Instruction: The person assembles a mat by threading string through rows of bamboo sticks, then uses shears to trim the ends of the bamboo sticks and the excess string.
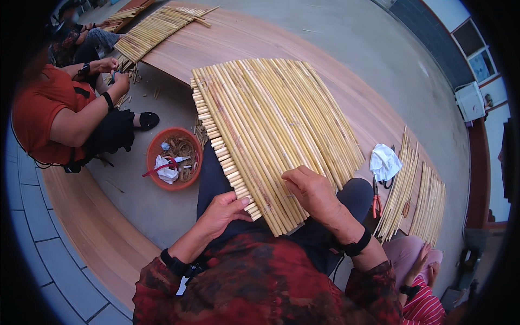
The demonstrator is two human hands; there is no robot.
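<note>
A mat of straight yellow reed stalks (271,124), bound side by side with thin ties, lies across my lap and reaches onto the wooden table. Under its left edge shows a row of short cut stalk ends (219,142). My left hand (223,214) grips the near left corner of the mat, thumb on top and fingers curled beneath. Over the near right part of the mat is my right hand (317,196), thumb and forefinger drawn together in a pinch. Whatever it may hold is too small to tell.
Left of my knees, an orange bowl (151,176) holds brown fibre and white cloth. At right, orange-handled pliers (376,203) and a white cloth (385,161) lie beside loose reeds (400,189). A person in orange (65,108) sits at left; another's hands (420,268) show at lower right.
</note>
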